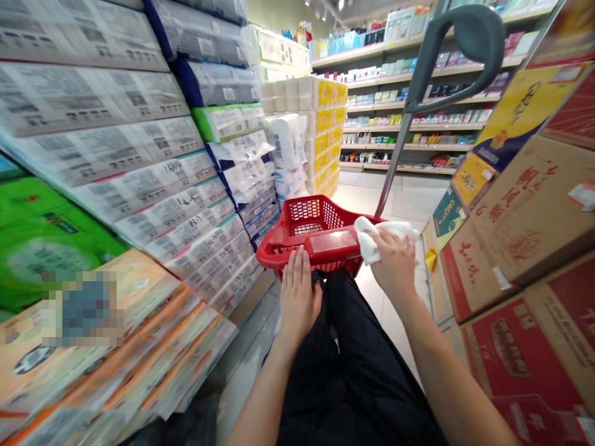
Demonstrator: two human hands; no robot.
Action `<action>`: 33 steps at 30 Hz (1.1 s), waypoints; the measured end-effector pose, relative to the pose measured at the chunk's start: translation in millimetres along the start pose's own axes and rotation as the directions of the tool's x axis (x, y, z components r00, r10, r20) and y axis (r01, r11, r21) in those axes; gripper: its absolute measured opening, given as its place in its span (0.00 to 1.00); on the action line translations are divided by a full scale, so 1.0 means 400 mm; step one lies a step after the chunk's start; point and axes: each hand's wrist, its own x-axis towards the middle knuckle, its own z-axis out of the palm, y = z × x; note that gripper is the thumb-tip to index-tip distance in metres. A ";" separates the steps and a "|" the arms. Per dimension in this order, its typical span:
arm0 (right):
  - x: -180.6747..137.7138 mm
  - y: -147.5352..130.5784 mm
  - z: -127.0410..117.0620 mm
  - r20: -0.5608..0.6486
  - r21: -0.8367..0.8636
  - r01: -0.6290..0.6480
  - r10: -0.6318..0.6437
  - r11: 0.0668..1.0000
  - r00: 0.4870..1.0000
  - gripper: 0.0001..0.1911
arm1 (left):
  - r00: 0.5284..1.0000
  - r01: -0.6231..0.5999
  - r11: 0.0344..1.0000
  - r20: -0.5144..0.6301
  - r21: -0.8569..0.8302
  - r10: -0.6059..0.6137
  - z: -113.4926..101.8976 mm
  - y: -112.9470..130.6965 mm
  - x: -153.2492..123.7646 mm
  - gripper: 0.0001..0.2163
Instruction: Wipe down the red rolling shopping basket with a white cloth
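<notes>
A red plastic shopping basket (274, 246) with perforated walls stands in front of my knees, and its inside shows no goods. My left hand (297, 288) lies flat with fingers stretched out against the near rim, holding nothing. In my right hand (395, 260) is a white cloth (368, 240), pressed onto the basket's rim near its right corner. Part of the cloth bunches out past the fingers on both sides. A metal pole with a grey loop handle (416, 80) rises from the basket's far right side.
Tall stacks of wrapped paper packs (162, 161) line the left, with orange packs (139, 334) nearer me. Cardboard cartons (520, 210) are piled close on the right. Tissue packs in yellow wrapping (330, 124) stand beyond the basket, before shelves of small goods (390, 99).
</notes>
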 end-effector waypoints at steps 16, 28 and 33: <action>-0.003 -0.101 0.001 0.124 0.202 0.264 -0.292 0.943 0.948 0.23 | 0.999 -0.032 0.999 0.013 0.040 0.032 -0.004 -0.005 -0.001 0.35; -0.027 -0.151 0.026 0.010 0.156 0.140 -0.144 0.978 0.990 0.23 | 1.000 -0.021 1.000 -0.009 -0.001 0.021 -0.001 -0.007 -0.002 0.37; -0.043 -0.266 0.040 0.070 0.262 0.304 -0.333 0.916 0.940 0.24 | 0.998 -0.059 0.998 -0.010 -0.027 0.058 -0.012 -0.034 -0.005 0.38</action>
